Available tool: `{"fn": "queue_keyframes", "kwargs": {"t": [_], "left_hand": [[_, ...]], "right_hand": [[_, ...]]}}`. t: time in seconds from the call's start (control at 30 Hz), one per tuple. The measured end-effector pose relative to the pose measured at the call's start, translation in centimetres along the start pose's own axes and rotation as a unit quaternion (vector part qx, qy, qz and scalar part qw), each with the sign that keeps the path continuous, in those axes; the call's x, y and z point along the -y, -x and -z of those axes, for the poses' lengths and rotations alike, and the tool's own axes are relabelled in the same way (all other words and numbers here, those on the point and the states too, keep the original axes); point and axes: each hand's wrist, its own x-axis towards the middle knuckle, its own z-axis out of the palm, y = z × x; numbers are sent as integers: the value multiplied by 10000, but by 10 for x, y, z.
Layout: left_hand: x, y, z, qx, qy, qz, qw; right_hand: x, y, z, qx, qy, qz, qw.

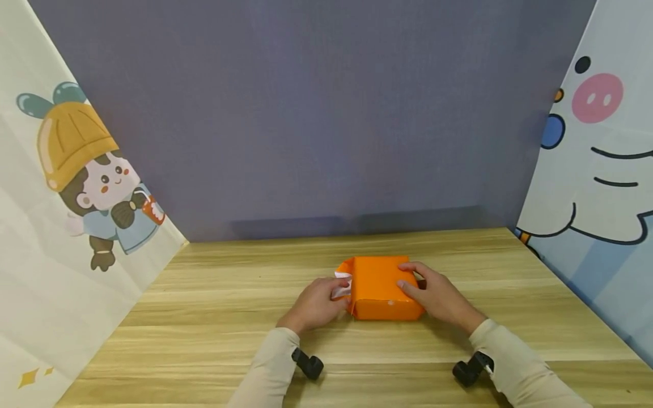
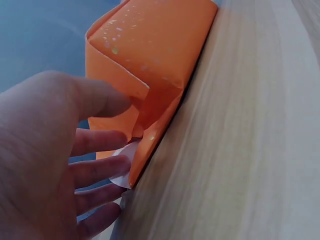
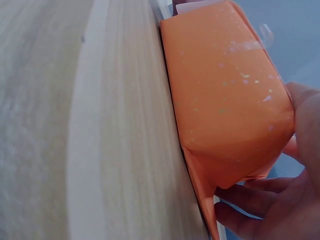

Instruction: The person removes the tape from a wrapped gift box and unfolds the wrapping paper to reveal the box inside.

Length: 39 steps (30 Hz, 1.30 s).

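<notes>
A box wrapped in orange paper (image 1: 382,277) lies on the wooden table between the two hands. At its left end the paper stands partly unfolded, and a white underside (image 1: 343,283) shows. The left hand (image 1: 318,303) touches these loose folds; in the left wrist view its thumb presses the side flap (image 2: 112,70) while its fairly straight fingers spread beside the white part. The right hand (image 1: 439,292) rests on the box's right end, with thumb and index finger on the top. Lower fingers touch the paper flap (image 3: 200,185) at that end in the right wrist view.
The wooden table (image 1: 214,323) runs back to a grey-purple panel (image 1: 306,113). Cartoon-printed sheets stand at the left (image 1: 51,243) and right (image 1: 607,198). Each sleeve carries a small black device near the wrist. A bit of clear tape (image 3: 266,36) sticks up from the box.
</notes>
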Motion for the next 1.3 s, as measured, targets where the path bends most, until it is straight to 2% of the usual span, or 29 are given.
{"fn": "queue_keyframes", "kwargs": {"t": [0.37,0.63,0.8,1.1,1.3], "left_hand": [[2,0,1,212,321,-241,9990],[4,1,2,619,687,-72,9957],[5,1,3,712,690,-176,9949],[6,1,1,775,554,-70,9954],[4,1,0,795,715,335,9937]], "right_hand": [[-2,0,-1,19,-76,-72,9999],[-2,-1,0,-38,28,-44,10000],[0,-2,0,-94,75,24,9999],[0,-1,0,-6,37,31,10000],[0,-1,0,-16,-9,63,10000]]}}
